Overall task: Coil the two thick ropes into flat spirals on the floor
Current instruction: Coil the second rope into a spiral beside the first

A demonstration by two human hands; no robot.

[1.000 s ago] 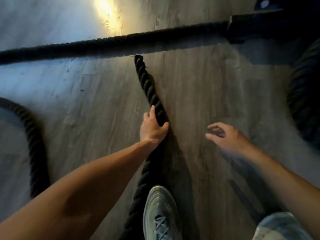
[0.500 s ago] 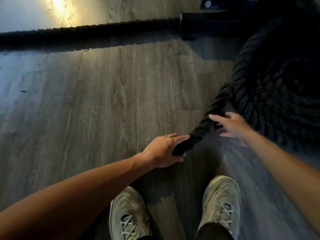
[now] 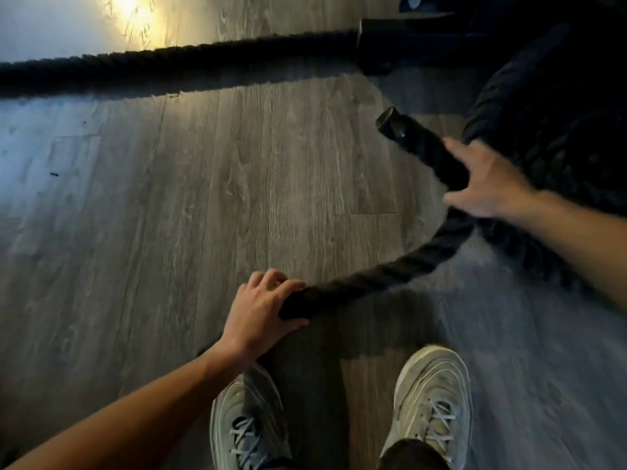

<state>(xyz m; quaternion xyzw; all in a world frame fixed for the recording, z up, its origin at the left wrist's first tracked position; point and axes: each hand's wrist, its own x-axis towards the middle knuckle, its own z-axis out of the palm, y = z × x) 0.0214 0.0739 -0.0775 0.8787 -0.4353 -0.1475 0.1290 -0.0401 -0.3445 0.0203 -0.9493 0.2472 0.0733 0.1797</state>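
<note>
Grey wood-grain planks make up the floor [image 3: 135, 232], and across its upper left a thick black twisted rope [image 3: 135, 67] lies straight, running to a dark block [image 3: 407, 45] at the top. Nearer the person, the left hand [image 3: 261, 310] grips a second thick black rope [image 3: 390, 273], fingers curled over the top and thumb tucked beneath, with the forearm reaching in low from the bottom left corner. Two pale lace-up trainers [image 3: 247, 425] stand just below it. From that grip the rope sweeps right in an open arc and rises to its smooth capped end [image 3: 393, 125], which points up and to the left. The right hand [image 3: 492, 181] lies over the rope just behind the cap with fingers spread; it is blurred, so I cannot tell whether it closes round the rope or only presses on it. Its arm comes in from the right edge. Just beyond sits a dark coiled heap of rope [image 3: 559, 137] (too shadowed to count its turns), which this loose tail appears to belong to. The step in hand looks like laying the last stretch against the coil. To do it well, feed slack with the left hand, guide the tail snugly round the outer turn with the right, and keep it flat so that no turn rides up.
</note>
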